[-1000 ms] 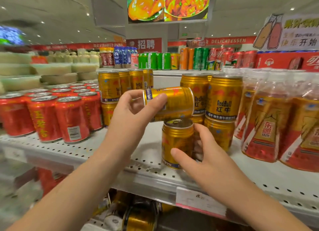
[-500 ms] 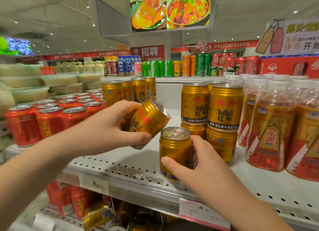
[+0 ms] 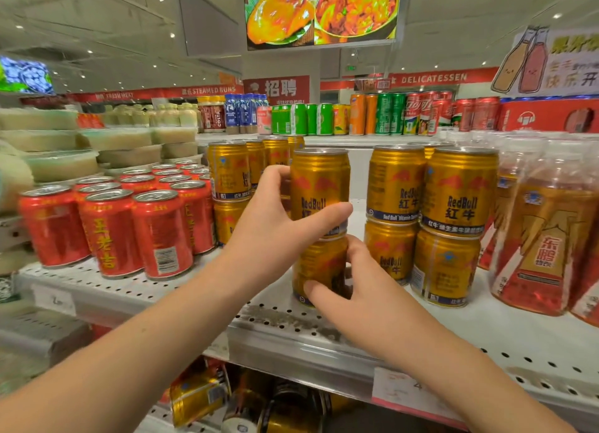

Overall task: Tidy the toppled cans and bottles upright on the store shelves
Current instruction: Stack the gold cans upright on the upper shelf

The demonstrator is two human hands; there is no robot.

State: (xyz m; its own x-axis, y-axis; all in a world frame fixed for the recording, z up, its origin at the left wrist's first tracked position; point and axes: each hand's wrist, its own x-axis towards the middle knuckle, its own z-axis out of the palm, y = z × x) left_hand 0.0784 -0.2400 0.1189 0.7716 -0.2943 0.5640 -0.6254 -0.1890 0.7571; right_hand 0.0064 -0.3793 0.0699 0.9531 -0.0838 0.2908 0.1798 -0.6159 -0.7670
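Observation:
A gold Red Bull can (image 3: 319, 186) stands upright on top of a second gold can (image 3: 319, 264) near the front of the white perforated shelf (image 3: 324, 329). My left hand (image 3: 278, 225) grips the upper can from the left, thumb across its front. My right hand (image 3: 359, 290) holds the lower can, thumb on its front and fingers round its right side. To the right, two-high stacks of gold cans (image 3: 428, 219) stand upright. More stacked gold cans (image 3: 233, 180) stand to the left behind my left hand.
Upright red cans (image 3: 129, 225) fill the shelf's left part. Orange-labelled bottles (image 3: 544, 238) stand at the right. Gold cans lying on their sides (image 3: 201, 393) show on the shelf below. Green, orange and red soda cans (image 3: 372, 115) line a far shelf.
My left hand turned the gold can from lying sideways to upright and set it on top of the can my right hand holds. The right hand stayed on the lower can.

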